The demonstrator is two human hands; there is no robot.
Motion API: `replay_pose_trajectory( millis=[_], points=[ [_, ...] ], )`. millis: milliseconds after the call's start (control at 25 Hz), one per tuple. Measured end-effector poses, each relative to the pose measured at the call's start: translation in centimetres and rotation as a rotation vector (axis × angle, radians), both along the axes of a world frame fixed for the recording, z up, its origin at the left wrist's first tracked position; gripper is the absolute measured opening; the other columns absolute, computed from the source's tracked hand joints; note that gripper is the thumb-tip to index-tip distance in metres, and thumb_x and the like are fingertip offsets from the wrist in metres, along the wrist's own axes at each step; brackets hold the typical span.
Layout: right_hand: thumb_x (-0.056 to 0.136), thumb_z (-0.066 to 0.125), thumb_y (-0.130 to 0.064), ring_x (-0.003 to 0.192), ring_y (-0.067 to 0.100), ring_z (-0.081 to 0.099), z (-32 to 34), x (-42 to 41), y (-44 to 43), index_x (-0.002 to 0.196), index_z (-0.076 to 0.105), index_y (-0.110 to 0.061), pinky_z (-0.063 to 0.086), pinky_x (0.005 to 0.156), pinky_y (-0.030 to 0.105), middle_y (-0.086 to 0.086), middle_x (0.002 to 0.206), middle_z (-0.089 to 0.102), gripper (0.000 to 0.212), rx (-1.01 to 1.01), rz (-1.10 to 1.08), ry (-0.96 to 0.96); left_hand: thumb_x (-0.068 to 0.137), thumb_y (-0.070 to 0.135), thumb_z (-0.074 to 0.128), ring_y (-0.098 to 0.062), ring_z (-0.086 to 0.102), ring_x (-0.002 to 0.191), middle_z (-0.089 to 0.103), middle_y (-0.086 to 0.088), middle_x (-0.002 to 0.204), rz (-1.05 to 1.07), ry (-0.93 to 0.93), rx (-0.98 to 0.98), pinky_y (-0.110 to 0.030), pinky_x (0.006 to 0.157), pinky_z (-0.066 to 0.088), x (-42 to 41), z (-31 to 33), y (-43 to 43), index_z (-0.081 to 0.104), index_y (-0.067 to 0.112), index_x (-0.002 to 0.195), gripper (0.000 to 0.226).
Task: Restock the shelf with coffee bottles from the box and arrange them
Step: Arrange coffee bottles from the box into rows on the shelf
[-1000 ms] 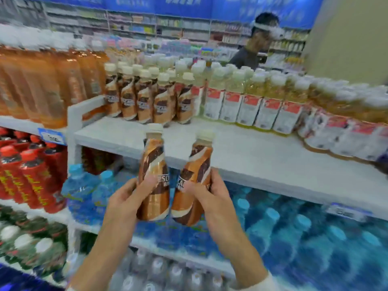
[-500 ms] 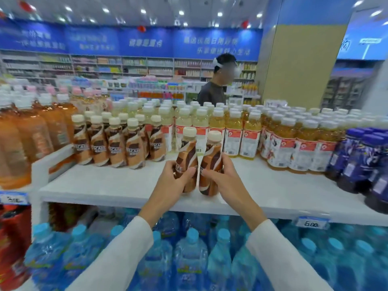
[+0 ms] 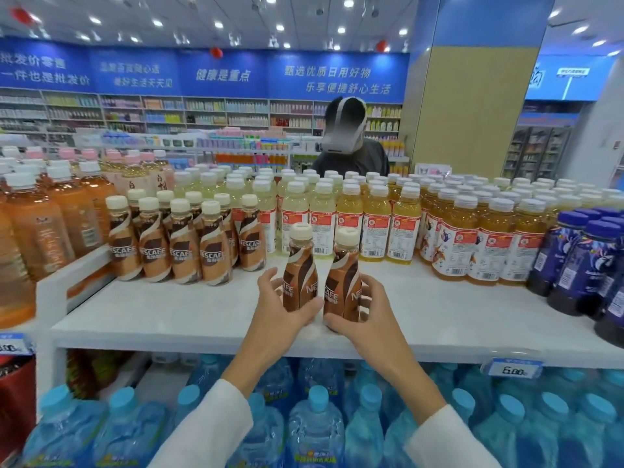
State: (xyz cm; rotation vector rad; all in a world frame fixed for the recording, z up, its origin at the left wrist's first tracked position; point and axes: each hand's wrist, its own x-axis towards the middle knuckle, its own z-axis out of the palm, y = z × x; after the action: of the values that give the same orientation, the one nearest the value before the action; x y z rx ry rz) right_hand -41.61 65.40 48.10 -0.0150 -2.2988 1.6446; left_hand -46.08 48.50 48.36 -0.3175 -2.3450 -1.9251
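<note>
From the head view, both your arms reach forward and slightly inward, white sleeves pushed back to mid-forearm, wrists over the front edge of the white shelf (image 3: 175, 315). Your left hand (image 3: 277, 310) wraps the lower half of the left coffee bottle (image 3: 300, 270); its fingers (image 3: 268, 282) curl around the far left side and the thumb lies across the base in front, so they are closed on that bottle. Your right hand (image 3: 366, 314) mirrors it on the right coffee bottle (image 3: 343, 275): fingers curve around the right side, the thumb presses low across the front, holding it. The two bottles stand upright and just beside each other, near the shelf's front; whether their bases touch the shelf you cannot tell, as your hands cover them. Behind and to the left, a row of coffee bottles (image 3: 184, 246) stands on the same shelf, with yellow drink bottles (image 3: 374, 224) behind and to the right. Blue water bottles (image 3: 314, 430) fill the level below.
</note>
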Motion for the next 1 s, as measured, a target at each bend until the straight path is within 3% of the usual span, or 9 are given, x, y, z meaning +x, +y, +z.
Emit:
replay_pose_trajectory(
  millis=[160,320,480,600,720,840,1000],
  points=[
    [0.071,0.086,-0.043,0.109,0.0,0.057,-0.2,0.0,-0.6,0.132,0.043,-0.032,0.05,0.089,0.021,-0.015,0.122,0.054,0.076,0.098,-0.164,0.034,0.062,0.043,0.093,-0.014,0.058,0.107,0.053,0.003,0.121,0.199,0.079,-0.065,-0.022,0.084,0.045,0.0,-0.2,0.3,0.037,0.025,0.128,0.089],
    [0.071,0.086,-0.04,0.1,-0.003,0.058,-0.3,-0.1,-0.7,0.118,0.046,-0.034,0.045,0.081,0.014,-0.017,0.111,0.06,0.062,0.121,-0.198,0.033,0.071,0.033,0.089,0.0,0.059,0.097,0.061,0.015,0.107,0.125,0.041,-0.11,-0.014,0.075,0.042,-0.6,0.1,-0.4,0.047,0.026,0.12,0.064],
    [0.06,0.089,-0.054,0.092,0.005,0.059,0.1,-0.4,-1.2,0.109,0.044,-0.03,0.047,0.074,0.023,-0.016,0.102,0.058,0.071,0.166,-0.276,0.016,0.092,0.009,0.069,-0.007,0.059,0.122,0.063,0.013,0.125,-0.165,-0.005,-0.109,-0.021,0.098,0.047,-1.5,0.2,-2.1,0.049,0.026,0.132,0.049],
    [0.057,0.087,-0.062,0.104,0.009,0.056,-0.3,-0.8,-1.3,0.123,0.045,-0.028,0.052,0.09,0.031,-0.009,0.114,0.05,0.086,0.233,-0.233,-0.011,0.09,0.011,0.071,-0.011,0.05,0.133,0.055,0.009,0.139,-0.23,-0.014,-0.07,-0.032,0.111,0.041,-1.5,0.0,-2.4,0.041,0.024,0.145,0.064],
    [0.07,0.088,-0.039,0.111,0.006,0.058,-0.3,-0.2,-0.4,0.134,0.05,-0.029,0.051,0.096,0.026,-0.014,0.123,0.056,0.075,0.084,-0.118,0.007,0.068,0.036,0.092,-0.006,0.055,0.119,0.055,0.012,0.132,-0.031,0.047,-0.035,-0.03,0.099,0.05,-0.6,-0.3,-1.6,0.041,0.028,0.143,0.091],
    [0.075,0.085,-0.016,0.097,-0.006,0.064,0.0,0.3,0.2,0.124,0.059,-0.033,0.051,0.082,0.013,-0.027,0.106,0.065,0.058,0.018,-0.089,0.038,0.063,0.041,0.093,0.0,0.061,0.102,0.062,0.017,0.115,0.091,0.089,-0.094,-0.015,0.082,0.048,-0.1,0.0,-0.9,0.051,0.031,0.123,0.074],
    [0.069,0.091,-0.022,0.096,-0.004,0.064,-0.2,0.1,-0.1,0.127,0.061,-0.025,0.048,0.077,0.011,-0.016,0.108,0.068,0.066,0.023,-0.143,0.063,0.063,0.039,0.093,-0.001,0.064,0.099,0.067,0.017,0.11,0.163,0.111,-0.088,-0.014,0.083,0.05,0.1,-0.3,-0.7,0.057,0.03,0.117,0.066]
  ],
)
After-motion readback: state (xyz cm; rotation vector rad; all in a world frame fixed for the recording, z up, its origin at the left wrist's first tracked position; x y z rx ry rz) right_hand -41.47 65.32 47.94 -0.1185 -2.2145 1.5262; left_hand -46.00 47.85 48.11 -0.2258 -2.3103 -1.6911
